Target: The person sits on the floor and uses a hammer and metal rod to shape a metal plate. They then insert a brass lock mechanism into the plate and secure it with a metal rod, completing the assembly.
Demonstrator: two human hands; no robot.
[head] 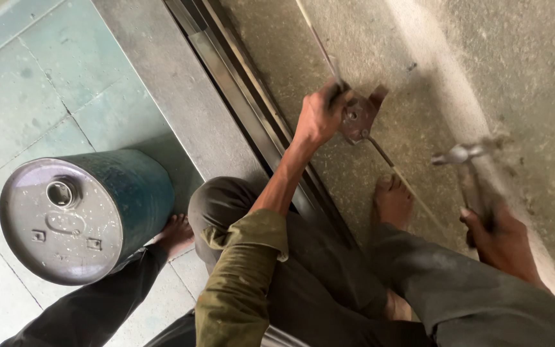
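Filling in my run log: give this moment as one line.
left hand: grips metal bracket on concrete floor | right hand: holds hammer raised | drum: standing at left

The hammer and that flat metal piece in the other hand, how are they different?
The hammer is long, with a handle and a shiny head; the metal piece is flat, angular and rusty brown. The hammer is raised above the floor and blurred in the right hand; the metal piece is pressed on the concrete floor by the left hand, looking sharp. Both are metal tools, each gripped by one hand.
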